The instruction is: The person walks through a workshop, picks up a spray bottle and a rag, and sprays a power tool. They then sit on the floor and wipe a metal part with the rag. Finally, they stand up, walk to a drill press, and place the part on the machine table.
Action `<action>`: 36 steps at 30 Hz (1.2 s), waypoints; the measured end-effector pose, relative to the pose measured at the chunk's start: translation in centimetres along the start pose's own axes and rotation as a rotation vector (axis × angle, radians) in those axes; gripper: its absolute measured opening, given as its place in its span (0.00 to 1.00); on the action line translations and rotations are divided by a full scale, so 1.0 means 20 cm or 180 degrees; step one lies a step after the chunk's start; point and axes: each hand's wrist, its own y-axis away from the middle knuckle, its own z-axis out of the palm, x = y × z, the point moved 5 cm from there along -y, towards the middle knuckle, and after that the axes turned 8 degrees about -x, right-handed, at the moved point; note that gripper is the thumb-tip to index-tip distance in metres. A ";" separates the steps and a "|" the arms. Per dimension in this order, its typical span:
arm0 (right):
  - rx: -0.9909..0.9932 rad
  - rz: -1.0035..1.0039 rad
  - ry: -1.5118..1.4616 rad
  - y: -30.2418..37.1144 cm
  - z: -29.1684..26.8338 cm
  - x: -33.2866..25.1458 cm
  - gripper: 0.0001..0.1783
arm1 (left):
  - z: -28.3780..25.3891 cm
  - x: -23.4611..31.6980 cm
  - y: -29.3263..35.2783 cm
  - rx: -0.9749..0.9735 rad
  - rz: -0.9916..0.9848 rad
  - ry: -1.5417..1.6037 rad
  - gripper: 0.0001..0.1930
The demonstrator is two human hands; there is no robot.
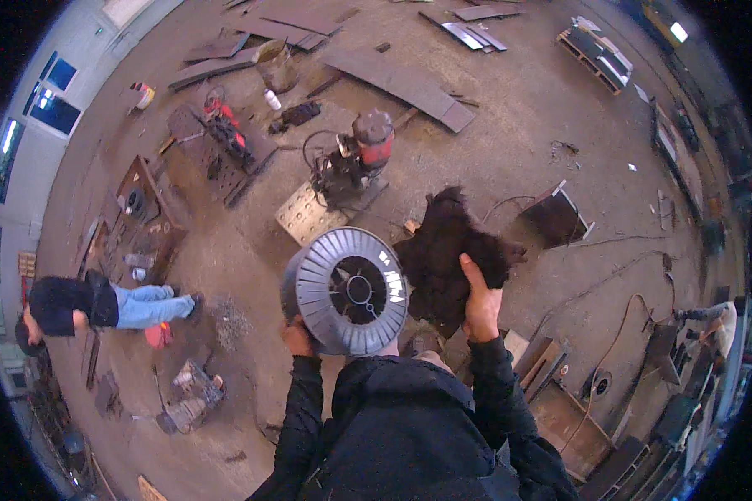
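My left hand (299,338) is closed on the lower left rim of a large grey plastic spool (317,313). The spool has a ribbed flange with an open hub and is held up in front of my body, its flange facing up. Over to the right, my right hand (482,305) grips a dark, ragged cloth (443,259), thumb on top and the other fingers hidden beneath it. The cloth hangs spread out, its edge close to the spool's right side.
Beyond the spool, a red and grey machine (372,146) stands by a perforated metal block (313,213). Steel plates (405,83), a rusty bucket (276,67) and a metal box (556,215) lie farther out. A person (100,302) stands at left; cables (618,351) cross the floor at right.
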 end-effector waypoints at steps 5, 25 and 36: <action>-0.1820 -0.2685 0.3185 0.09 0.68 -0.20 0.37 | 0.18 -0.15 -0.45 0.0156 0.0833 -0.0256 0.12; 0.1610 -0.0596 -0.1878 0.79 -0.85 -0.08 0.30 | -0.22 0.75 -0.71 0.0032 0.2177 0.0620 0.14; 0.0726 -0.0527 -0.2856 0.65 -1.21 0.17 0.28 | -0.28 1.21 -0.18 -0.1108 0.0645 0.2297 0.13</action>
